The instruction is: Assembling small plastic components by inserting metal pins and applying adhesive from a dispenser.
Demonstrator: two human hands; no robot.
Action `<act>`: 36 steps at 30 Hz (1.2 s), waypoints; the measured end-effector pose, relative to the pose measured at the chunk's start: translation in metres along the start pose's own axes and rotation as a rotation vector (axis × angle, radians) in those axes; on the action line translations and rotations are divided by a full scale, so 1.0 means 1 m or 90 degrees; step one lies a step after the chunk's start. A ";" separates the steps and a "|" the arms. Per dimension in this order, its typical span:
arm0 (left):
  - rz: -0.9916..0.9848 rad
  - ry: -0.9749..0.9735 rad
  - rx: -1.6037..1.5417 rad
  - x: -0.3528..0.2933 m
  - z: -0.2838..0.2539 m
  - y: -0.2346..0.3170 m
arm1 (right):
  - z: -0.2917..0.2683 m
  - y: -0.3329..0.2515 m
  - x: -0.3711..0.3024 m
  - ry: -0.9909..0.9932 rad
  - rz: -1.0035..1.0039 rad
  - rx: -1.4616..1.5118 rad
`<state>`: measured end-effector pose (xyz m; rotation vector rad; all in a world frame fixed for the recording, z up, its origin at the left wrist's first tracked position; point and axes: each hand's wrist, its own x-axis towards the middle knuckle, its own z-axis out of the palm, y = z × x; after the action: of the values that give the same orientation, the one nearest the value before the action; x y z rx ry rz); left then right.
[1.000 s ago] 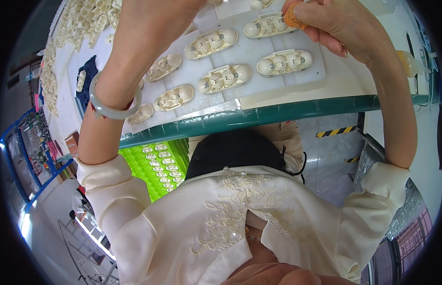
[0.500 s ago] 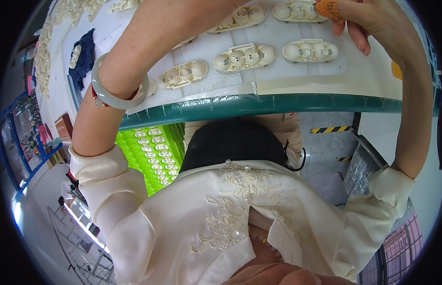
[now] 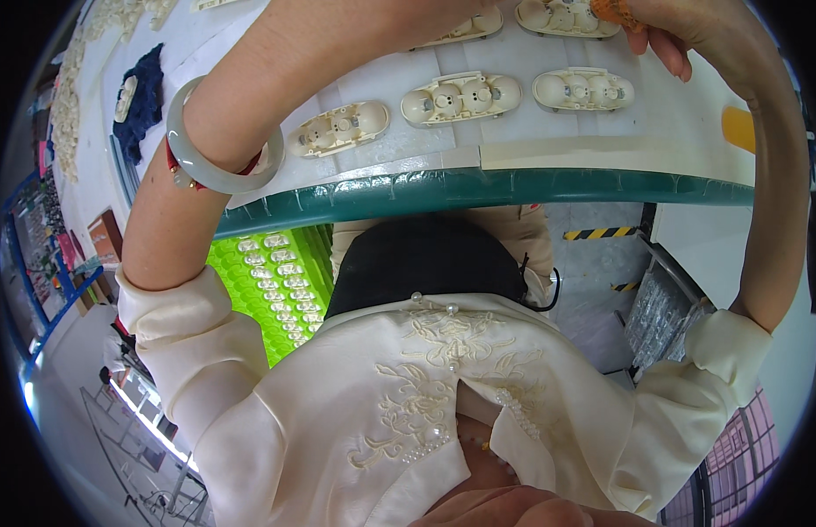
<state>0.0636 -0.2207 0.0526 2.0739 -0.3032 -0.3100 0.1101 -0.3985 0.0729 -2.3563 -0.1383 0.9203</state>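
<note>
My left arm, with a pale bangle round it, reaches across to the top edge. Only the near part of my left hand (image 3: 395,19) shows there; its fingers are cut off. At the upper right my right hand (image 3: 658,25) is closed, with orange wrapping on a finger and the other fingers curled below. Whatever it pinches is hidden past the edge. The wrapped finger is beside the right end of a cream oval housing (image 3: 561,18) with round domes. Nearer me lie a left housing (image 3: 342,129), a middle housing (image 3: 460,98) and a right housing (image 3: 583,90).
A dark blue cloth (image 3: 144,101) with a cream part on it lies at the left. Pale parts are heaped (image 3: 64,132) beyond. A green padded edge (image 3: 478,183) borders the white table. Below it sits a bright green tray (image 3: 237,290) of small parts. Something yellow (image 3: 738,129) lies at the right.
The view has shifted, so the near row of housings appears slightly higher and further right. Both hands stay near the top edge, with more of them cut off.
</note>
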 end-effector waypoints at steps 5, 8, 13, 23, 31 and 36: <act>0.045 -0.038 0.012 0.002 0.003 -0.005 | 0.010 0.006 -0.005 -0.005 -0.046 0.099; 0.101 -0.023 -0.049 0.002 0.006 -0.010 | 0.008 0.018 0.002 -0.019 -0.068 0.137; 0.136 -0.008 -0.014 0.004 0.011 -0.009 | 0.004 0.019 0.001 -0.046 -0.085 0.124; 0.090 0.017 0.019 0.000 0.014 -0.005 | -0.001 0.024 0.004 -0.067 -0.071 0.172; 0.117 0.009 0.032 0.002 0.015 -0.005 | -0.003 0.023 -0.004 -0.058 -0.063 0.188; 0.132 0.022 0.051 0.000 0.013 -0.011 | 0.008 0.019 0.008 -0.079 -0.084 0.181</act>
<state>0.0604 -0.2260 0.0370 2.1024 -0.5134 -0.1380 0.1087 -0.4077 0.0532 -2.0048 -0.1962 0.9549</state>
